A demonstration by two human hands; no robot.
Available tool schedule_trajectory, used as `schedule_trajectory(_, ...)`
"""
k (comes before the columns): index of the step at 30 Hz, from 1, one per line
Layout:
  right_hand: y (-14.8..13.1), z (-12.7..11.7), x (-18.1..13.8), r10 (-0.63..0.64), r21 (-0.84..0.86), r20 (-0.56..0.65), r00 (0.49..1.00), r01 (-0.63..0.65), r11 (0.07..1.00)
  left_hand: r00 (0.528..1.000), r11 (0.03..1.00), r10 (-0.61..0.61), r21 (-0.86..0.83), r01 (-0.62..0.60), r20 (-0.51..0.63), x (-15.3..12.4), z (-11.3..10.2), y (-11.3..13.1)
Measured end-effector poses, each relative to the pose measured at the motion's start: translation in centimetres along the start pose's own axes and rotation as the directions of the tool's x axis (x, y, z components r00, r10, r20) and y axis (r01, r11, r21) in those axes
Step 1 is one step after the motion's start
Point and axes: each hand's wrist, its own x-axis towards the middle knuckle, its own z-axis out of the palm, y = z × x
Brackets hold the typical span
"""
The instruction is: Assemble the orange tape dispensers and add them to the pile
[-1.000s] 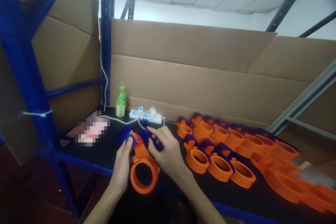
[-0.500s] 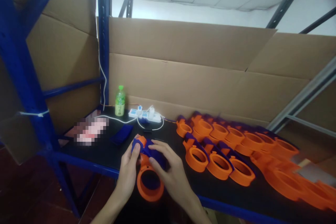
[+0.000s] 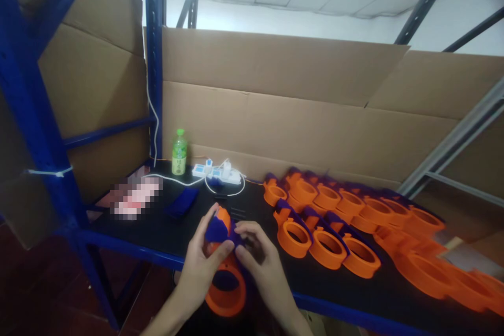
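Note:
An orange plastic part with a round ring (image 3: 226, 304) hangs low in front of me, its ring toward me. A dark blue cloth-like strip (image 3: 216, 229) is wrapped round its upper end, where an orange tip shows. My left hand (image 3: 205, 260) is closed on that upper end, thumb across the front and fingers along the far left side. On the right, the bent fingers and thumb of my right hand (image 3: 262, 252) close on the dark blue strip beside the part. Part of the strip is hidden behind the fingers.
Several similar orange ringed parts (image 3: 326, 249) with dark blue strips stand in rows on the right of the black table. Folded dark blue strips (image 3: 182, 203) lie at left. Behind them are a green bottle (image 3: 179, 153), a white power strip (image 3: 232, 174) and a cardboard wall (image 3: 283, 73).
The part has tilted and dropped slightly. My left thumb has shifted right across its front, and my right fingers have curled in from lying spread over the strip.

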Motion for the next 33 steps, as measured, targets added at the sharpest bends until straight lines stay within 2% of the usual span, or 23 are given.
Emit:
schedule_trajectory(3, 1.0, 0.1, -0.6, 0.087, 0.168, -0.094, 0.992, -0.070, 0.983, 0.991, 1.000, 0.009, 0.003, -0.009, 0.130, -0.9, 0.4, 0.6)
schedule_trajectory(6, 1.3, 0.1, -1.2, 0.160, 0.302, -0.056, 0.986, -0.136, 0.944, 0.978, 1.000, -0.008, 0.002, 0.008, 0.207, -2.1, 0.6, 1.1)
schedule_trajectory(11, 0.7, -0.1, -2.4, 0.237, 0.400, -0.034, 0.971, -0.204, 0.893, 0.985, 0.997, -0.023, 0.072, 0.011, 0.169, -2.8, 0.4, 0.2)
schedule_trajectory(16, 0.3, -0.4, -2.8, 0.264, 0.395, 0.009, 0.965, -0.246, 0.885, 0.985, 1.000, -0.013, 0.029, 0.008, 0.174, -2.6, 0.0, -1.5)
schedule_trajectory(19, 0.4, -0.6, -2.8, 0.277, 0.421, 0.049, 0.960, -0.271, 0.866, 0.986, 1.000, 0.005, 0.009, -0.007, 0.165, -2.9, 0.2, -1.2)
schedule_trajectory(22, 1.0, -0.7, -2.7, 0.268, 0.428, 0.018, 0.963, -0.249, 0.868, 0.986, 0.998, -0.004, 0.056, -0.005, 0.168, -3.2, 0.6, 0.0)
schedule_trajectory(25, 1.3, -0.9, -2.5, 0.189, 0.284, -0.058, 0.980, -0.166, 0.944, 0.982, 0.997, -0.050, 0.071, 0.037, 0.182, -3.0, 1.1, 0.9)
schedule_trajectory(28, 0.7, -1.3, -2.6, 0.044, -0.029, -0.054, 0.998, -0.046, 0.999, 0.998, 0.999, -0.026, -0.029, 0.028, 0.057, -2.1, 1.4, 0.5)
schedule_trajectory(29, 0.3, -1.4, -2.8, 0.001, -0.144, -0.034, 0.999, -0.006, 0.990, 1.000, 0.997, -0.015, -0.073, 0.013, -0.024, -1.7, 1.4, 0.2)
schedule_trajectory(31, -0.3, -1.6, -3.4, -0.052, -0.350, 0.032, 0.998, 0.060, 0.935, 0.985, 0.986, -0.074, -0.158, 0.049, -0.155, -1.1, 1.2, -0.5)
schedule_trajectory(33, -0.4, -1.5, -4.1, -0.074, -0.492, 0.086, 0.994, 0.107, 0.864, 0.968, 0.968, -0.153, -0.229, 0.106, -0.199, -0.8, 1.0, -1.1)
